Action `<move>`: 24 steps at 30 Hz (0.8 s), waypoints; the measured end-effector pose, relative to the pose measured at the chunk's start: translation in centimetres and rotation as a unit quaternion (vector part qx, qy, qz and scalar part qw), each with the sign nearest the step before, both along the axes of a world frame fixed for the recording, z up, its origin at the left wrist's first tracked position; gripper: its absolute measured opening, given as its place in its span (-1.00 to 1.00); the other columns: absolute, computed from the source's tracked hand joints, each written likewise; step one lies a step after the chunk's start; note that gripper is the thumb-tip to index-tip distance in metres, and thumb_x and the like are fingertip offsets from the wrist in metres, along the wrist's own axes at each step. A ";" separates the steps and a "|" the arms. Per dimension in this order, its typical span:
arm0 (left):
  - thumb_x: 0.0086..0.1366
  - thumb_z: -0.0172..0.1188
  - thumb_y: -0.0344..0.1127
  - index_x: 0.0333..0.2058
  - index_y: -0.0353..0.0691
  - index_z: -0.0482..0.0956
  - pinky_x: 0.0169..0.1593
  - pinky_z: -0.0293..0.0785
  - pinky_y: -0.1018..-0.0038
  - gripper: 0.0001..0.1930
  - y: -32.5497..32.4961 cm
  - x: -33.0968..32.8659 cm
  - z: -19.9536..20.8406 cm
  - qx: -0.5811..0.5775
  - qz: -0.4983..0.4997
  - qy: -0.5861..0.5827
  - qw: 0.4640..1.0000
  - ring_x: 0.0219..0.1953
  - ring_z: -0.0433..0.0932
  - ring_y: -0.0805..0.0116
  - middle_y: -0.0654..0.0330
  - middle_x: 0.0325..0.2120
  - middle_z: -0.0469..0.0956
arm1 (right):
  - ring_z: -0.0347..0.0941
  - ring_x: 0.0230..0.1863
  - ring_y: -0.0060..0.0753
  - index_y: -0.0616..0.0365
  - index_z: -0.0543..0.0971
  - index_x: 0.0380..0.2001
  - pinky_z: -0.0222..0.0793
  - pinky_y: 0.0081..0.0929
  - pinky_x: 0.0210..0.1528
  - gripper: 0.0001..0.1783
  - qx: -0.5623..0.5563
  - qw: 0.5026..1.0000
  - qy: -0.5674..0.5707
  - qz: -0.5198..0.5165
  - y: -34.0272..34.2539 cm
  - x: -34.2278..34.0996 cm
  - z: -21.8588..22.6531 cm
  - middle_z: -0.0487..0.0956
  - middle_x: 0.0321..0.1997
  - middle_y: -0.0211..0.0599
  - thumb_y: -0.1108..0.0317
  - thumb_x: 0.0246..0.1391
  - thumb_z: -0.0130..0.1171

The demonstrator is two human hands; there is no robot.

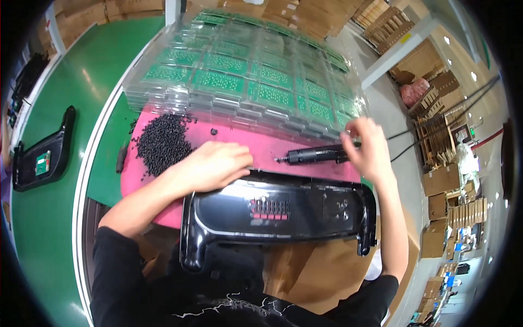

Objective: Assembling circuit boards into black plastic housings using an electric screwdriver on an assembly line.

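Note:
A glossy black plastic housing (261, 210) with a slotted vent and two end legs lies in front of me, partly over the pink mat (261, 131). At its far left edge, my left hand (220, 163) grips the rim with bent fingers. A black corded electric screwdriver (316, 155) points left over the mat beyond the housing, with its bit near the middle. My right hand (365, 147) curls thumb and fingers around its rear end, hiding part of it. A heap of small black screws or pins (163, 143) covers the mat's left side.
Stacked clear plastic trays (245, 76) of green circuit boards stand behind the mat. A dark-handled tool (121, 159) lies left of the heap. On the green surface (109, 60) farther left, another black housing (46, 155) holds a small board. Black cables (414, 143) run right; cardboard boxes (441, 182) stand beyond.

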State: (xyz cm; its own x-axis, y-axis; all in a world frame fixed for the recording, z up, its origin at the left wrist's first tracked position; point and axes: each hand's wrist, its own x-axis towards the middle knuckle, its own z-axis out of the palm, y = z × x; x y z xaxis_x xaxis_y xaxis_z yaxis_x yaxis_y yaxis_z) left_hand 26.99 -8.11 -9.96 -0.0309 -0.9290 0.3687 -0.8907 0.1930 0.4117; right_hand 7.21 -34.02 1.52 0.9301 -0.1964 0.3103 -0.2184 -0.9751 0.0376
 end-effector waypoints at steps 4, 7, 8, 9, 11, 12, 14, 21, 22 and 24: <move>0.17 0.24 -0.33 -0.38 -0.24 0.47 -0.31 0.49 0.31 -0.85 1.1 -0.2 0.1 -0.030 -0.008 0.016 0.999 -0.36 0.51 0.19 0.16 -0.45 0.42 | 0.46 0.04 -0.05 0.10 0.47 -0.11 0.38 -0.10 0.02 -0.67 -0.084 0.987 0.032 -0.132 -10.7 7.7 -0.2 0.54 -0.12 -0.12 0.29 0.04 0.20; 0.13 0.25 -0.33 -0.41 -0.21 0.47 -0.34 0.48 0.38 -0.85 1.0 0.4 -0.7 -0.011 -0.003 -0.006 1.000 -0.38 0.49 0.30 0.21 -0.45 0.39 | 0.33 0.22 -0.03 0.01 0.42 0.06 0.34 0.03 0.14 -0.51 -0.097 0.956 0.131 -0.243 -18.9 13.1 -3.7 0.39 0.16 -0.15 0.30 0.02 0.21; 0.07 0.18 -0.36 -0.38 -0.24 0.47 -0.27 0.53 0.37 -0.85 1.3 0.6 -0.2 0.031 -0.014 -0.013 0.999 -0.26 0.52 0.29 0.20 -0.37 0.46 | 0.25 0.29 -0.02 -0.03 0.40 0.13 0.32 0.09 0.18 -0.45 -0.109 0.934 0.170 -0.294 -20.9 14.0 -4.5 0.31 0.28 -0.16 0.31 0.00 0.21; 0.04 0.18 -0.36 -0.38 -0.24 0.47 -0.28 0.51 0.40 -0.84 1.5 0.5 -0.1 0.030 -0.008 -0.011 0.999 -0.26 0.52 0.31 0.21 -0.36 0.45 | 0.17 0.34 -0.01 -0.08 0.36 0.18 0.29 0.12 0.21 -0.39 -0.112 0.928 0.196 -0.296 -22.6 14.8 -5.3 0.20 0.36 -0.18 0.34 -0.01 0.21; 0.01 0.16 -0.35 -0.39 -0.24 0.48 -0.31 0.48 0.44 -0.83 1.6 0.4 0.2 0.027 0.001 -0.012 1.000 -0.26 0.52 0.36 0.23 -0.37 0.45 | 0.03 0.43 -0.01 -0.08 0.27 0.29 0.21 0.14 0.28 -0.24 -0.114 0.919 0.238 -0.292 -25.2 15.8 -7.1 0.00 0.49 -0.26 0.44 -0.04 0.18; 0.00 0.16 -0.34 -0.40 -0.24 0.49 -0.33 0.46 0.45 -0.83 1.3 0.3 0.0 0.003 -0.002 -0.017 1.000 -0.28 0.51 0.37 0.23 -0.38 0.45 | 0.03 0.43 -0.03 -0.02 0.25 0.29 0.17 0.13 0.31 -0.23 -0.114 0.920 0.248 -0.280 -28.2 14.7 -7.6 -0.01 0.50 -0.28 0.46 -0.05 0.17; -0.01 0.16 -0.34 -0.40 -0.24 0.49 -0.35 0.44 0.45 -0.83 1.1 0.5 -0.5 -0.005 -0.013 -0.007 1.000 -0.30 0.50 0.38 0.24 -0.40 0.45 | 0.04 0.43 -0.05 0.04 0.23 0.30 0.14 0.12 0.33 -0.22 -0.108 0.924 0.263 -0.255 -29.4 14.8 -8.9 -0.01 0.50 -0.30 0.47 -0.06 0.17; -0.01 0.17 -0.32 -0.42 -0.24 0.51 -0.35 0.45 0.43 -0.83 1.3 0.4 -0.3 -0.037 0.012 -0.033 0.999 -0.29 0.52 0.35 0.23 -0.38 0.50 | 0.25 0.26 -0.12 0.13 0.37 0.12 0.23 -0.07 0.24 -0.39 -0.212 0.955 0.090 -0.188 -22.6 13.6 -4.4 0.37 0.20 -0.21 0.58 -0.10 0.13; -0.01 0.16 -0.32 -0.40 -0.22 0.52 -0.33 0.46 0.41 -0.82 1.4 0.3 -0.2 -0.044 0.012 -0.040 0.998 -0.27 0.53 0.33 0.22 -0.33 0.53 | 0.32 0.19 -0.10 0.15 0.42 0.05 0.28 -0.12 0.18 -0.47 -0.226 0.962 0.014 -0.155 -21.1 13.1 -3.6 0.45 0.09 -0.18 0.60 -0.09 0.12; -0.01 0.16 -0.31 -0.38 -0.21 0.53 -0.32 0.46 0.40 -0.81 1.8 0.3 0.1 -0.011 0.011 -0.081 0.997 -0.25 0.53 0.30 0.22 -0.33 0.53 | 0.41 0.03 -0.06 0.20 0.48 -0.08 0.34 -0.17 0.07 -0.59 -0.192 0.975 -0.091 -0.065 -15.8 12.6 -1.3 0.51 -0.08 -0.13 0.58 -0.09 0.13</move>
